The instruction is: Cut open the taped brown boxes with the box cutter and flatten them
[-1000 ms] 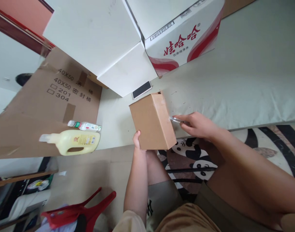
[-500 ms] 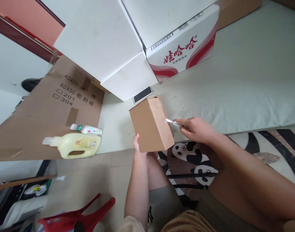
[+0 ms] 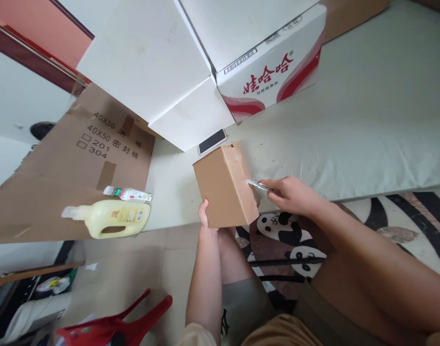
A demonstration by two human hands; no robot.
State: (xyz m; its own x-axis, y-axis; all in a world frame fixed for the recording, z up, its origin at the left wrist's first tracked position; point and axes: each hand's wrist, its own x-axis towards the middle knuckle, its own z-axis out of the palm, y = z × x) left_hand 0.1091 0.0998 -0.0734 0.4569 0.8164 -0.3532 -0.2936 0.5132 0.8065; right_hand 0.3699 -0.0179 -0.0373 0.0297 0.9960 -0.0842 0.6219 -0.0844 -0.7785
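A small brown cardboard box point(image 3: 220, 190) is held tilted near the front edge of the cloth-covered table. My left hand point(image 3: 204, 214) grips its lower left corner, thumb on the near face; the other fingers are hidden behind or under the box. My right hand point(image 3: 290, 194) is closed round a slim silvery cutter point(image 3: 260, 185), whose tip meets the right side of the box. Just beyond the box lies a phone point(image 3: 212, 142) with a dark screen.
White cartons point(image 3: 270, 86) stand at the back. On the left are a large brown cardboard sheet point(image 3: 68, 168), a small bottle point(image 3: 128, 193) and a yellow jug point(image 3: 115, 218). A red object point(image 3: 133, 327) is low at the left, below the pale table cloth point(image 3: 367, 120).
The view has shifted very slightly. The cutter's tip is a touch lower along the side of the box; both hands keep their hold.
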